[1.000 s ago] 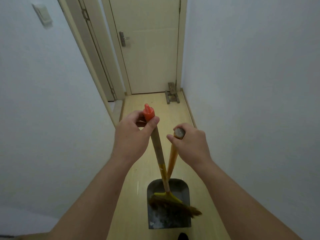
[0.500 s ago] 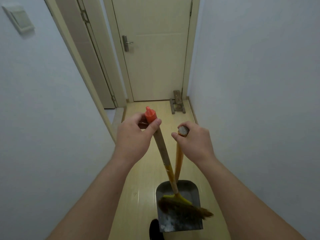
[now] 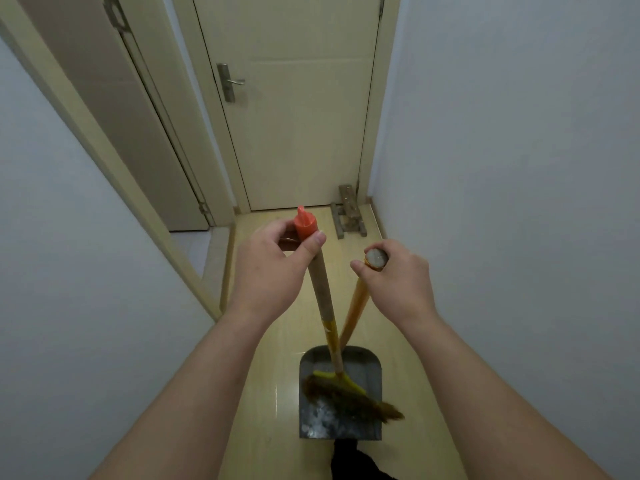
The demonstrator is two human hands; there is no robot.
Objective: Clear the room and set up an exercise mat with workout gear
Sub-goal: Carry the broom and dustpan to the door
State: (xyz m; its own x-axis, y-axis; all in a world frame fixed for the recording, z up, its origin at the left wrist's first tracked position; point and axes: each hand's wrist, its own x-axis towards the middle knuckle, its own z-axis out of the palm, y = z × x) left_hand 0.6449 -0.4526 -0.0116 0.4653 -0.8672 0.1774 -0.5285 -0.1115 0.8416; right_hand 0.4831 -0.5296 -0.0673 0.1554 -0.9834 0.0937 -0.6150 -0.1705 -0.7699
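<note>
View down a narrow hallway from the wearer's head. The left hand (image 3: 273,268) grips the top of a broom (image 3: 320,289), fingers (image 3: 273,226) curled round it just under its orange cap (image 3: 304,225). The right hand (image 3: 398,282) is closed round the top end of a dustpan (image 3: 341,420) handle. The broom head (image 3: 349,393) sits in the grey pan, low in the centre, over the pale wooden floor (image 3: 277,341) (whether the pan touches the floor cannot be told). Pale debris (image 3: 322,420) lies in the pan and bristles overhang its right side, so tilting the pan or dragging the bristles would likely spill it. The long handles could also knock the right wall (image 3: 519,202) or the small wooden stool (image 3: 348,213) by the closed door (image 3: 298,133). Both handles stand near upright, crossing just above the pan. The broom's long axis runs from cap down and slightly right to the bristles; the pan's open mouth faces the wearer
</note>
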